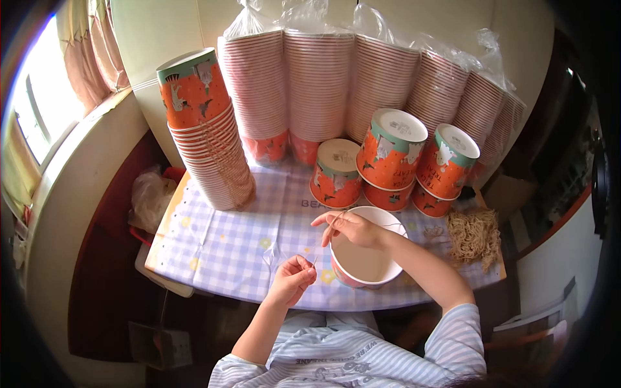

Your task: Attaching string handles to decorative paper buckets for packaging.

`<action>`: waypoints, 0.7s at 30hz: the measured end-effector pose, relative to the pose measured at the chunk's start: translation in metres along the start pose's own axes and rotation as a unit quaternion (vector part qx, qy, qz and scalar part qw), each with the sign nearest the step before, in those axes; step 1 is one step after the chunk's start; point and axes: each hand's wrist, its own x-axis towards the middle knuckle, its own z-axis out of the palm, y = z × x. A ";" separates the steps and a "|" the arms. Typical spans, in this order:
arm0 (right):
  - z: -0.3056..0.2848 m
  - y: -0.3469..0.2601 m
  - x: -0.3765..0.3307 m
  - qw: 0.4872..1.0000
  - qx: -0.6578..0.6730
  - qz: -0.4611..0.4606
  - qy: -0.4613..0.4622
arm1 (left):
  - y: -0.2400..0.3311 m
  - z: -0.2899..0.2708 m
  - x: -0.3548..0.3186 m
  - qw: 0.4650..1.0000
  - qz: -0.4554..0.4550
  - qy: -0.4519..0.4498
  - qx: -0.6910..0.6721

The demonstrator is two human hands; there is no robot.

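Observation:
A white-lined paper bucket [367, 262] stands upright in front of me, its mouth up. Over its far left rim hangs my right hand [354, 230], fingers bent around a thin cord [393, 225] that runs toward the bucket's right rim. My left hand [294, 279] is closed in a pinch, left of the bucket and apart from it. A thin strand pokes up from its fingertips; whether it joins the cord at my right hand I cannot tell. To the right lies a tangled bundle of beige cords [474, 238].
Several upside-down orange buckets [392, 150] stand behind the bucket. A tall, leaning bucket stack [210, 145] with cords hanging down it rises at left. Plastic-wrapped stacks [318, 84] line the back of the table. A checked cloth [223, 246] covers the tabletop.

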 end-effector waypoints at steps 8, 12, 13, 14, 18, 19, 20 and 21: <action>-0.005 0.010 -0.006 0.992 0.025 -0.020 0.120 | -0.008 0.013 0.009 0.996 -0.037 0.039 0.066; -0.004 0.001 -0.009 0.988 -0.043 0.009 0.145 | -0.011 0.015 0.010 0.984 0.015 0.083 0.158; -0.005 0.006 -0.007 0.966 -0.170 -0.098 0.170 | -0.011 0.017 0.011 0.978 0.038 0.092 0.183; -0.006 0.005 -0.008 0.967 -0.166 -0.095 0.169 | -0.011 0.017 0.012 0.979 0.043 0.100 0.175; 0.003 -0.007 -0.011 0.985 -0.091 0.002 0.147 | -0.013 0.017 0.014 0.970 0.078 0.113 0.201; -0.002 -0.002 -0.013 0.986 -0.104 0.005 0.127 | -0.014 0.018 0.016 0.970 0.080 0.111 0.202; -0.003 0.001 -0.017 0.988 -0.100 0.018 0.116 | -0.017 0.019 0.016 0.968 0.085 0.107 0.211; -0.001 0.001 -0.019 0.990 -0.093 0.029 0.106 | -0.018 0.019 0.016 0.969 0.089 0.107 0.207</action>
